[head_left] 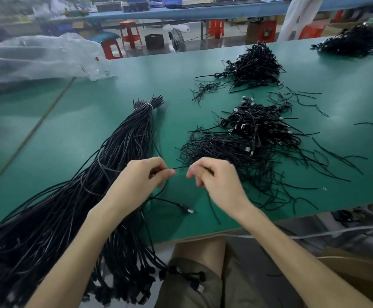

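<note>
My left hand (pixel 140 177) and my right hand (pixel 214 177) hover side by side over the green table (pixel 92 130). Between them runs a thin black twist tie (pixel 180 167), pinched at each end by thumb and fingers. My left hand also holds a black cable (pixel 170 202) that loops down to a USB plug (pixel 189 210) lying on the table. A big bundle of long black cables (pixel 87 185), tied near its far end with a white band (pixel 148 106), lies to the left and hangs over the table's front edge.
A pile of loose twist ties and coiled tied cables (pixel 254 138) lies right of my hands. Two more coiled-cable heaps (pixel 253 65) sit farther back and at the far right (pixel 352 42). A crumpled clear plastic bag (pixel 36 56) rests at the back left. Red stools (pixel 131 33) stand beyond the table.
</note>
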`<state>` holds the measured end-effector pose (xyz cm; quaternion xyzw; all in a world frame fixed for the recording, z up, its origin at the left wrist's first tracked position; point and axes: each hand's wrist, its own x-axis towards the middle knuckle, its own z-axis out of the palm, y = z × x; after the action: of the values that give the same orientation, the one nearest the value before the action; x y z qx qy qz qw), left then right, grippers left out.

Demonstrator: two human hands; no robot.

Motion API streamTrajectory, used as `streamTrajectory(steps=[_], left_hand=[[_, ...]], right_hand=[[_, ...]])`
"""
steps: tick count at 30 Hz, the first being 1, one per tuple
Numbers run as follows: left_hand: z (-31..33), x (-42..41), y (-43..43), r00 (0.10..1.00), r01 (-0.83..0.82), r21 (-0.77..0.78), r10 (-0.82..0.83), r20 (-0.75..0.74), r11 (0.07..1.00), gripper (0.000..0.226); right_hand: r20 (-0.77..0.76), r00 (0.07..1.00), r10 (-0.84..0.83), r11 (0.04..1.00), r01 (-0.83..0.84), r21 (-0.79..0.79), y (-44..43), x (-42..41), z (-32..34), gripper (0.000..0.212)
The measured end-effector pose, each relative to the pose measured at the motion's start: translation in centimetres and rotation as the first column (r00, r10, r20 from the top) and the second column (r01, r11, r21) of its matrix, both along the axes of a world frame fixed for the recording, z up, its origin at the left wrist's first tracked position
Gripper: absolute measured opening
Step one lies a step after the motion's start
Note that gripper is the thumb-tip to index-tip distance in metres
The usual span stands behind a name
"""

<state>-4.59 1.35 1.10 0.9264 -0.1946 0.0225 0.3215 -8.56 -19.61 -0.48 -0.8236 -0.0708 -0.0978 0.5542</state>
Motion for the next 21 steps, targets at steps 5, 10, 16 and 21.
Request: streamTrajectory(steps=[5, 10, 16, 21], left_hand=[[-1.3, 1.3, 2.6, 0.977, -0.056, 0.051, 0.044, 0.208, 0.997, 0.016], [-3.5, 2.4, 3.4, 0.909, -0.339, 0.046, 0.315, 0.273, 0.940, 0.027], [-3.9, 3.2, 3.3, 0.883, -0.417, -0.025, 0.412, 0.227, 0.908, 0.047], [-2.8, 3.0, 3.3, 0.881, -0.410, -0.104, 0.423, 0.213, 0.906, 0.042]], right_hand=[[0.144, 0.988, -0.058, 0.994, 0.043, 0.103, -2.3, -1.8, 2.0, 0.028], [0.307, 0.946, 0.106, 0.983, -0.146, 0.111, -0.4, -5.4, 4.8, 0.021], [0.422, 0.844, 0.329, 0.944, -0.297, -0.142, 2.4, -7.6, 4.8, 0.018], [0.312, 0.919, 0.241, 0.967, -0.256, 0.006, 0.6, -6.9, 3.8, 0.019]])
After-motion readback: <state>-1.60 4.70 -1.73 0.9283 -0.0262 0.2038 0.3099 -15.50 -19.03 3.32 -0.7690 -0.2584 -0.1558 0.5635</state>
